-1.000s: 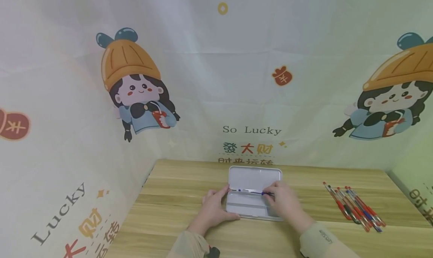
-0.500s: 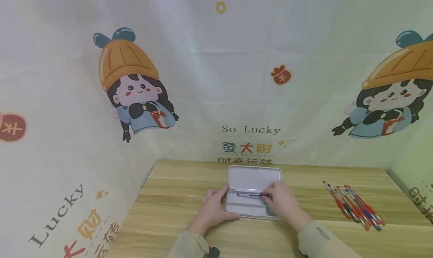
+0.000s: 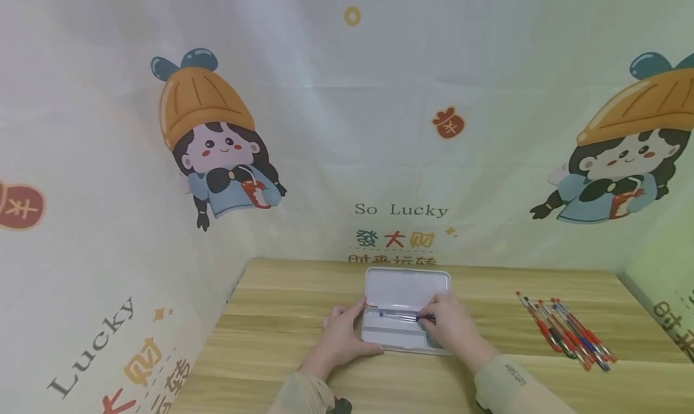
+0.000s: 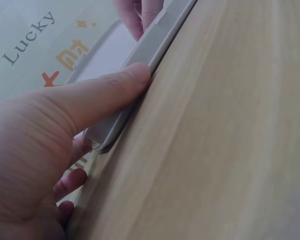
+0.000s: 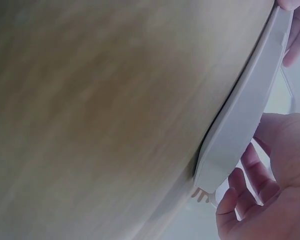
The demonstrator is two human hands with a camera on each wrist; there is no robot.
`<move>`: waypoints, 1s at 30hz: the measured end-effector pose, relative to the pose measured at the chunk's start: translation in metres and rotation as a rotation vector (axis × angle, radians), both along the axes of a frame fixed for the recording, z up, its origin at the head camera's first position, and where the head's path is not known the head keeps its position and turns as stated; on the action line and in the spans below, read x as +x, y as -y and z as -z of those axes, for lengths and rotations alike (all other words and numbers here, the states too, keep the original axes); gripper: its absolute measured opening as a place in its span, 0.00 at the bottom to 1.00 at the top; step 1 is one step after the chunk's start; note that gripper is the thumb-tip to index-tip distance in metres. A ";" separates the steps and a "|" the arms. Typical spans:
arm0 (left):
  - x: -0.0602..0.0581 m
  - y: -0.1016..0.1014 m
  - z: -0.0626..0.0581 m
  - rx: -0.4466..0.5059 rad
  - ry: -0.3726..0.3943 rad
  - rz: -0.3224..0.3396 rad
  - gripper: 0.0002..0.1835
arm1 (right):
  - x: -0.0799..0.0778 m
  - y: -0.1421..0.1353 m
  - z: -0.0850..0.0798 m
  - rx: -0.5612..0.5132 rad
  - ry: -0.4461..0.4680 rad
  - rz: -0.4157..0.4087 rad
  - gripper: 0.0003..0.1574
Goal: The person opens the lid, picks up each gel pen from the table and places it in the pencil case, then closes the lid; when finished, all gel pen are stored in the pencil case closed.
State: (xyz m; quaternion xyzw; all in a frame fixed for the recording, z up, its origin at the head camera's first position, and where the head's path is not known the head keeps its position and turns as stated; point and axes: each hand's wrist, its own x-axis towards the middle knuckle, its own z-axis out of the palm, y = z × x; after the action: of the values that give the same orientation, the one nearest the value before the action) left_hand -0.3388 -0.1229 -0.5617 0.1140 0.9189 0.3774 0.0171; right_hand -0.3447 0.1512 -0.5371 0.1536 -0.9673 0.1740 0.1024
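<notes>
A white pencil case lies on the table with its lid raised toward the wall. My left hand grips the case's left end; in the left wrist view the thumb presses along its front edge. My right hand pinches a blue-capped pen by its right end. The pen lies lengthwise over the case's back compartment, its left tip near the left wall. In the right wrist view the right hand curls over the case's side wall, and the pen is hidden there.
Several red, blue and black pens lie in a loose bundle to the right of the case on the wooden table. A printed cloth wall stands close behind the table and along its left side.
My right hand has brought the pen from the hinge edge slightly down and toward me, into the back compartment area. The left hand keeps its grip on the case.
</notes>
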 end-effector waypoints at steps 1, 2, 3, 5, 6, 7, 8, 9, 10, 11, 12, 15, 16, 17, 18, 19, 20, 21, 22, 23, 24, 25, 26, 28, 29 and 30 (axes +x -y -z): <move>0.000 0.000 0.001 0.002 0.006 -0.002 0.69 | 0.000 -0.001 0.001 -0.014 0.002 0.000 0.07; 0.000 -0.001 0.001 0.001 0.008 -0.001 0.69 | 0.000 -0.002 0.001 -0.034 0.002 -0.001 0.07; 0.000 -0.001 0.002 -0.001 0.010 -0.002 0.69 | 0.001 -0.003 0.001 -0.060 0.008 0.001 0.07; 0.001 -0.001 0.003 -0.002 0.010 0.001 0.69 | 0.001 -0.007 0.001 -0.121 0.013 0.008 0.07; 0.001 -0.002 0.003 -0.002 0.008 0.003 0.68 | 0.001 -0.009 0.001 -0.156 0.015 0.015 0.07; 0.001 -0.002 0.003 -0.004 0.004 0.004 0.68 | 0.001 -0.011 0.001 -0.188 0.017 0.022 0.07; 0.001 -0.002 0.003 -0.007 0.000 0.006 0.68 | 0.001 -0.014 0.000 -0.224 0.018 0.030 0.08; 0.001 -0.002 0.003 -0.008 -0.003 0.007 0.68 | 0.000 -0.017 0.000 -0.255 0.021 0.039 0.09; 0.001 -0.002 0.002 -0.008 -0.006 0.008 0.68 | 0.000 -0.020 -0.002 -0.282 0.027 0.050 0.10; 0.000 -0.002 0.002 -0.009 -0.008 0.008 0.68 | 0.000 -0.023 -0.003 -0.307 0.033 0.062 0.12; 0.000 -0.002 0.002 -0.011 -0.011 0.007 0.68 | 0.000 -0.027 -0.005 -0.327 0.037 0.070 0.13; -0.001 -0.002 0.001 -0.018 -0.017 0.005 0.68 | 0.000 -0.037 -0.010 -0.375 0.033 0.095 0.18; -0.002 -0.002 0.001 -0.020 -0.019 0.004 0.68 | 0.000 -0.041 -0.011 -0.388 0.025 0.103 0.19; -0.002 -0.002 0.001 -0.021 -0.021 0.005 0.68 | 0.001 -0.046 -0.012 -0.401 0.011 0.113 0.20; -0.002 -0.002 0.000 -0.022 -0.024 0.005 0.68 | 0.002 -0.050 -0.013 -0.413 -0.002 0.126 0.21; -0.003 -0.002 0.000 -0.021 -0.023 0.007 0.68 | 0.003 -0.055 -0.013 -0.428 -0.013 0.138 0.21; -0.003 -0.001 -0.001 -0.020 -0.021 0.007 0.68 | 0.004 -0.059 -0.013 -0.446 -0.022 0.150 0.22; -0.003 -0.001 -0.001 -0.019 -0.021 0.009 0.68 | 0.005 -0.064 -0.014 -0.458 -0.027 0.165 0.23; -0.002 -0.001 -0.001 -0.018 -0.022 0.009 0.68 | 0.006 -0.069 -0.014 -0.467 -0.038 0.179 0.23; -0.002 -0.001 -0.002 -0.014 -0.022 0.008 0.68 | 0.007 -0.074 -0.015 -0.472 -0.051 0.195 0.24; -0.001 0.000 -0.002 -0.013 -0.022 0.007 0.68 | 0.008 -0.079 -0.016 -0.469 -0.057 0.212 0.25; -0.001 0.000 -0.002 -0.012 -0.024 0.004 0.68 | 0.009 -0.085 -0.016 -0.467 -0.064 0.225 0.25; -0.001 0.000 -0.001 -0.014 -0.027 0.001 0.68 | 0.011 -0.092 -0.017 -0.460 -0.071 0.239 0.26; 0.000 0.001 0.000 -0.017 -0.031 -0.004 0.68 | 0.015 -0.106 -0.017 -0.437 -0.086 0.270 0.28; 0.000 0.001 0.001 -0.016 -0.030 -0.006 0.68 | 0.017 -0.113 -0.017 -0.422 -0.093 0.286 0.28; 0.000 0.001 0.002 -0.019 -0.030 -0.007 0.69 | 0.020 -0.121 -0.016 -0.412 -0.094 0.303 0.29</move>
State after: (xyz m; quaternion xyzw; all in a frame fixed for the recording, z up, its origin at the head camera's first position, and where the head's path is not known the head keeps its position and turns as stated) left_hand -0.3388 -0.1238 -0.5634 0.1161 0.9230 0.3669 0.0028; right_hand -0.3250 0.2719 -0.5215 -0.0090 -0.9176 0.3425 0.2014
